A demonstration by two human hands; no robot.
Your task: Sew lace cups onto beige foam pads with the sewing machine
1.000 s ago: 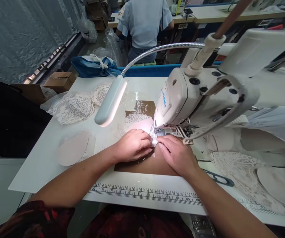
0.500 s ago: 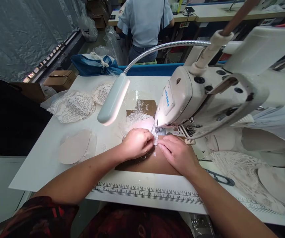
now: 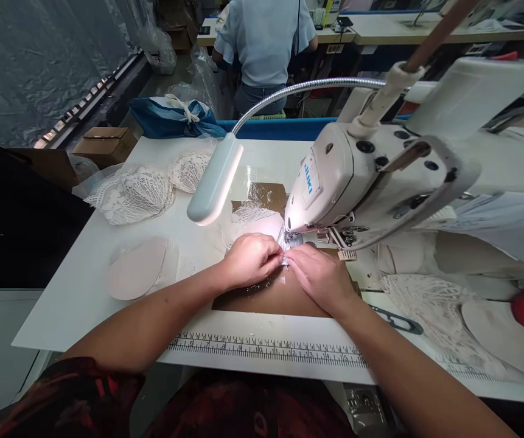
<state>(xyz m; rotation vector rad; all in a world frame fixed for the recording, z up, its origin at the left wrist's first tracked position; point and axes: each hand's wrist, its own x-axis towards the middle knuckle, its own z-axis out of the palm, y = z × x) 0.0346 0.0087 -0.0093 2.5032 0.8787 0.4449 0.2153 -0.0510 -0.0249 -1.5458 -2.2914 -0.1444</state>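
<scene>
At the head of the white metal sewing machine [image 3: 319, 176], your left hand [image 3: 252, 260] pinches the pale pink, lace-trimmed fabric piece [image 3: 265, 225]. Your right hand [image 3: 321, 277] meets it fingertips first, grip impossible to tell.

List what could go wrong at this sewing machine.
The left hand and right hand sit very close to the working end of the sewing machine, so a slip might hurt a finger.
The lacy piece looks thin and bunched near the fingertips, so it might pucker or snag.
</scene>
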